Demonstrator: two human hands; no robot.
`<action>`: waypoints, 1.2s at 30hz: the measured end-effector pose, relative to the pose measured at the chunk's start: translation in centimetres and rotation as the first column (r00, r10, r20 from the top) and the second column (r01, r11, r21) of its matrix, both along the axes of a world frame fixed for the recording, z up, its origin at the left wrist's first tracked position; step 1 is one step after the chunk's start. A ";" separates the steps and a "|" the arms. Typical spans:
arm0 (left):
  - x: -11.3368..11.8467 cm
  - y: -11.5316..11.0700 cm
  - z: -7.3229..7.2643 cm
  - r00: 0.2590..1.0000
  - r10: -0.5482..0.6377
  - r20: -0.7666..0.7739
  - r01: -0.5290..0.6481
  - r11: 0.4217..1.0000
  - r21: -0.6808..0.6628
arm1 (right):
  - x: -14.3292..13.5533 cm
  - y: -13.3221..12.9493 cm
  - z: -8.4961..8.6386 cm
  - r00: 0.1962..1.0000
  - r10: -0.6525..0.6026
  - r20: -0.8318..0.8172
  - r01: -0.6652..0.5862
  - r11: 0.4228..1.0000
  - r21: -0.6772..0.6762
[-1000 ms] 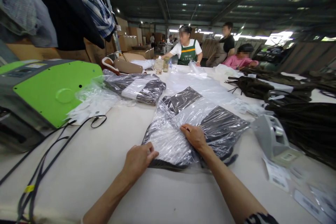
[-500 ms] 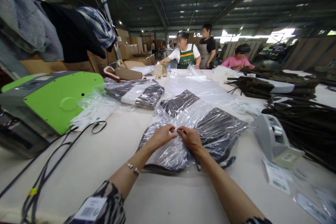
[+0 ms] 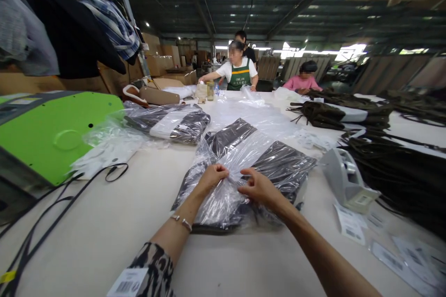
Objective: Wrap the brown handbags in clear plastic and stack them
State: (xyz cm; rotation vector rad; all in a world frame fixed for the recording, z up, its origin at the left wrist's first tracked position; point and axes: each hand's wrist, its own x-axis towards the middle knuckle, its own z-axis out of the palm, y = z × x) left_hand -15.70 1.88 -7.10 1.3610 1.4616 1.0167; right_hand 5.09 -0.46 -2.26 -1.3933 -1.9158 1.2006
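Observation:
A dark folded garment (image 3: pixel 285 160) in a clear plastic bag (image 3: pixel 223 209) lies on the table in front of me, with a pale band across its middle. My left hand (image 3: pixel 213 178) is closed in a pinch on the bag's plastic, and creases run out from its fingertips. Just to the right, my right hand (image 3: pixel 259 188) is over the bag with thumb and index finger apart and nothing seen between them. Its other fingers are partly hidden. A second bagged dark garment (image 3: pixel 188 125) lies farther back to the left.
A green and grey machine (image 3: pixel 62 134) stands at left, with black cables (image 3: pixel 66 209) on the table (image 3: pixel 146 222). At right are a grey tape dispenser (image 3: pixel 343 178), label sheets (image 3: pixel 350 225) and piled dark garments (image 3: pixel 393 167). Across the table are co-workers, one in a green apron (image 3: pixel 242 76).
My left hand has pinched the plastic, pulling creases into it. My right hand has moved slightly right and its thumb and index finger have spread. The view has shifted right.

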 end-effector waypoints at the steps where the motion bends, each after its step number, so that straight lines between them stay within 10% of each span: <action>1: 0.0 0.0 0.0 1.000 0.012 0.010 -0.012 1.000 0.005 | 1.0 -0.9 0.0 1.000 -0.006 0.029 0.005 1.000 0.020; 14: 0.4 0.0 -0.3 0.996 0.085 -0.019 -0.084 0.995 0.045 | 7.3 -8.3 -2.5 0.926 -0.298 0.230 0.208 0.914 0.349; 24: -0.1 -0.9 0.0 0.993 -0.003 0.121 -0.006 0.997 0.072 | 7.3 -8.8 -1.9 0.904 -0.238 0.356 0.057 0.891 0.451; 31: -0.6 -1.2 0.5 0.984 -0.028 0.178 0.021 0.999 0.038 | 7.0 -9.5 -1.3 0.938 -0.245 0.245 0.032 0.765 0.643; 36: -0.2 -0.9 -0.1 0.995 0.012 0.103 -0.016 0.999 0.033 | 7.3 -9.4 -2.3 0.867 -0.372 0.332 0.151 0.830 0.536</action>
